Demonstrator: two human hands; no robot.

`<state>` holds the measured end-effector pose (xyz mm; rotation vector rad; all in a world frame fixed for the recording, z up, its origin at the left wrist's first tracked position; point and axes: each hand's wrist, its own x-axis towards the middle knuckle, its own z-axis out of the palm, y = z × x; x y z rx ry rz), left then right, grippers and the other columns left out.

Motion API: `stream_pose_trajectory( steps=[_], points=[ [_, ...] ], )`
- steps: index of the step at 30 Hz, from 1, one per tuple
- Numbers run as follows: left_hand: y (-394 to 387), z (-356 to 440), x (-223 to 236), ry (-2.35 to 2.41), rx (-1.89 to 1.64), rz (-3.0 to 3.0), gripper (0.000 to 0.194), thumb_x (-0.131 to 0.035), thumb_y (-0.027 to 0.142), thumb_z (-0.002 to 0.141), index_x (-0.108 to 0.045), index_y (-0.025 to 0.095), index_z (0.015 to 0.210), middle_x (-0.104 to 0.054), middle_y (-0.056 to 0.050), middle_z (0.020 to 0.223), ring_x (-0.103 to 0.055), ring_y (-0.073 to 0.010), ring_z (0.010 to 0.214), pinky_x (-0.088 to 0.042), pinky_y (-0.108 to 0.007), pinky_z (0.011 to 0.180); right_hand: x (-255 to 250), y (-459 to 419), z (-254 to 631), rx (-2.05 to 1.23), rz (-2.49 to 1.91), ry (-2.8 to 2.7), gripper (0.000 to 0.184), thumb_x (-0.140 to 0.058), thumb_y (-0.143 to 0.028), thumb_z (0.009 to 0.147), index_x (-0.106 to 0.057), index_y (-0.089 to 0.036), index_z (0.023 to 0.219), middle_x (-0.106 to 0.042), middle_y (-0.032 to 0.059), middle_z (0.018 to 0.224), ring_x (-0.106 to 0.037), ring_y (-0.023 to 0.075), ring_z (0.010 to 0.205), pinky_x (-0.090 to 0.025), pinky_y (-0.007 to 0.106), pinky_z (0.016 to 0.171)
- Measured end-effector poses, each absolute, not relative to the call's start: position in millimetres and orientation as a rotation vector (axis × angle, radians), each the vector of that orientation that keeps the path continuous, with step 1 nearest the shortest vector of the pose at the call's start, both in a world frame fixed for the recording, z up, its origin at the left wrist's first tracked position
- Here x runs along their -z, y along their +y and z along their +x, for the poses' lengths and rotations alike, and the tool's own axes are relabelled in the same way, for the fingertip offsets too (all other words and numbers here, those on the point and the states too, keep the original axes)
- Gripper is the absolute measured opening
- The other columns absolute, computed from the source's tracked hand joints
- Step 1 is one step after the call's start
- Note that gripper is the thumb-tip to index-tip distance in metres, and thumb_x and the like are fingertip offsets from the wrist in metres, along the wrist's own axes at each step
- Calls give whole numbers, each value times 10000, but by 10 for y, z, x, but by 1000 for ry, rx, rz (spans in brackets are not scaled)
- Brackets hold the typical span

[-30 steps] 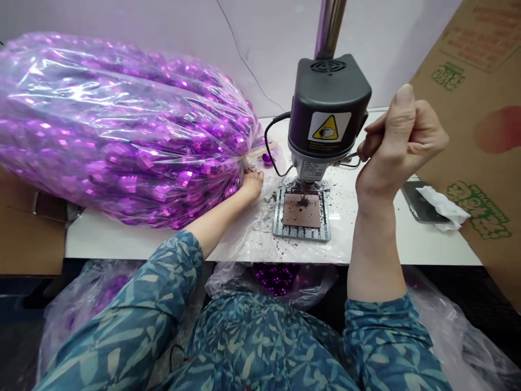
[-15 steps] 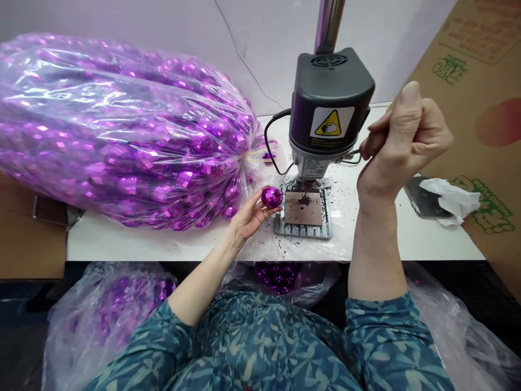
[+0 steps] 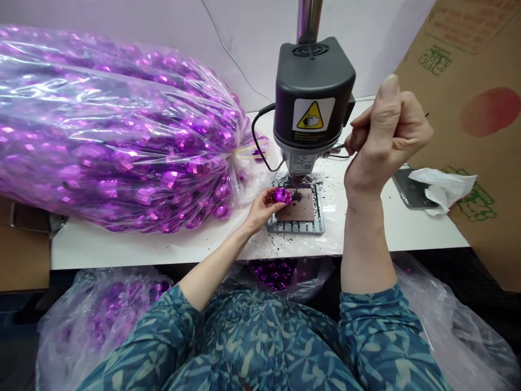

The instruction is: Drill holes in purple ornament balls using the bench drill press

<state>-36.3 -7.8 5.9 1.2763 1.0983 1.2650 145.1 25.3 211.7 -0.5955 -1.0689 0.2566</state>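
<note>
Between the fingers of my left hand (image 3: 262, 210) is a shiny purple faceted ball (image 3: 282, 196), held over the left edge of a brown square board (image 3: 299, 209). That board lies on the slotted metal base (image 3: 319, 225) of a small bench drill press (image 3: 313, 92), with dark shavings scattered round it. The drill's lower end hangs above the back of the board; its bit cannot be made out. Raised at the right of the motor housing, my right hand (image 3: 386, 136) is closed around the drill press lever (image 3: 337, 148), most of which the fingers hide.
A big clear bag of purple faceted balls (image 3: 142, 146) lies on the white table (image 3: 163, 250) at left. To the right are a dark phone (image 3: 411, 190), crumpled tissue (image 3: 445, 184) and a cardboard box (image 3: 476, 70). Below the table edge, another plastic bag (image 3: 109, 315) holds purple pieces.
My left hand has carried the ball rightward, from beside the board to over its left part, with fingers closing more around it. My right hand stays on the lever. The view has shifted slightly.
</note>
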Motion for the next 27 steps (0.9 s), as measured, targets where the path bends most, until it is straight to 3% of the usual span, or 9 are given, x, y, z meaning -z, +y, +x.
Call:
stream_pose_trajectory(
  steps=[5, 13, 21, 27],
  points=[
    [-31, -274, -41, 1113, -1242, 1301, 725, -968, 330, 706, -597, 184, 1312, -732, -146, 1314, -725, -289, 1220, -584, -466, 1079, -2119, 237, 1461, -246, -668, -1082, 694, -525, -841, 810, -385, -193, 604, -333, -56, 506, -322, 24, 438, -286, 268, 477],
    [-50, -138, -140, 1263, -1192, 1538, 579, -921, 226, 722, -636, 167, 1222, -750, -101, 1139, -732, -246, 1003, -601, -413, 933, -2105, 245, 1452, -209, -604, -1101, 635, -532, -751, 871, -390, -188, 613, -361, -43, 525, -340, 28, 446, -316, 269, 481],
    [-71, -28, -55, 1210, -1265, 1639, 582, -925, 249, 761, -634, 186, 1261, -714, -110, 1254, -701, -274, 1167, -560, -452, 1066, -2106, 229, 1471, -227, -662, -1119, 670, -492, -803, 853, -365, -187, 622, -346, -55, 528, -344, 14, 465, -329, 259, 510],
    [-38, -15, -2, 1196, -1231, 1594, 616, -934, 274, 765, -624, 199, 1293, -720, -113, 1254, -708, -284, 1177, -568, -459, 1075, -2037, 190, 1456, -232, -571, -1070, 592, -578, -675, 892, -404, -182, 615, -363, -72, 511, -344, -8, 441, -278, 244, 497]
  ],
)
